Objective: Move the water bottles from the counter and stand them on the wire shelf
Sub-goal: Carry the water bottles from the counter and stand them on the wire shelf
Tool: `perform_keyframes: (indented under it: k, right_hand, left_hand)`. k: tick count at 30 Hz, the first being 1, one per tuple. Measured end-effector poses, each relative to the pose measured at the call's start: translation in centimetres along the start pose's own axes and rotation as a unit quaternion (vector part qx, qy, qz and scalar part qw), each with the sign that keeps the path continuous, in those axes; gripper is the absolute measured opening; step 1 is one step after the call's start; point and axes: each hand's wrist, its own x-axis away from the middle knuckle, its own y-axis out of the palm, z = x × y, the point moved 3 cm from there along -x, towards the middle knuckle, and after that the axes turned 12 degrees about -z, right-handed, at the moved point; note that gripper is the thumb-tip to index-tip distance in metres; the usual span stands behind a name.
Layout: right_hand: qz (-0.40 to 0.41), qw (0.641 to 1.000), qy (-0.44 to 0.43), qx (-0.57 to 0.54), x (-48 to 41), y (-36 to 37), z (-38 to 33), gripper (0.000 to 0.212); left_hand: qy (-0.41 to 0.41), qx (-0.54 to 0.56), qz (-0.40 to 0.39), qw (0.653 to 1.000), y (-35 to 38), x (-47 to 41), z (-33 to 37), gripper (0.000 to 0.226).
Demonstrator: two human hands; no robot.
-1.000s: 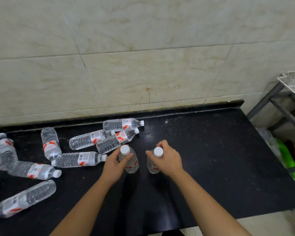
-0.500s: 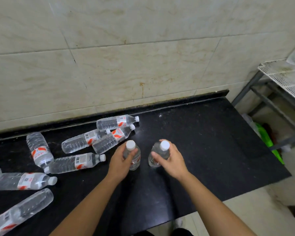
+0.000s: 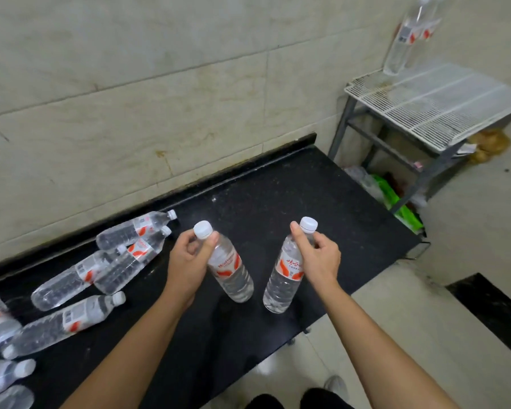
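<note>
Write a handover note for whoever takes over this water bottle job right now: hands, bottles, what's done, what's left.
Left hand grips a clear plastic water bottle with white cap by the neck. Right hand grips a second clear bottle the same way. Both are tilted over the black counter.
Done: what look like two standing bottles are at the back corner of the white wire shelf.
Left: stand the two held bottles on the shelf, then fetch the several lying bottles at the counter's left end.
</note>
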Motion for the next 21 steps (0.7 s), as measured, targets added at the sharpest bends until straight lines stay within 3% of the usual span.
perform_keyframes:
  k: [6,12,17,21]
  right_hand:
    - [0.024,0.998,-0.051,-0.025,-2.9,-10.1,0.0,0.046]
    - [0.009,0.993,-0.118,0.01,-7.9,-24.0,0.7,0.066]
    - [0.062,0.982,-0.163,0.076,-12.4,-34.4,-0.3,0.069]
    - [0.067,0.985,-0.157,0.023,-16.3,-40.2,-0.5,0.064]
  left_hand:
    - [0.05,0.032,-0.069,0.996,13.2,-1.8,3.9,0.018]
    - [0.076,0.069,-0.114,0.988,29.0,-3.0,7.2,0.024]
    - [0.091,0.082,-0.166,0.978,40.5,-4.7,10.9,0.025]
    - [0.108,0.096,-0.191,0.971,47.1,-7.3,13.5,0.032]
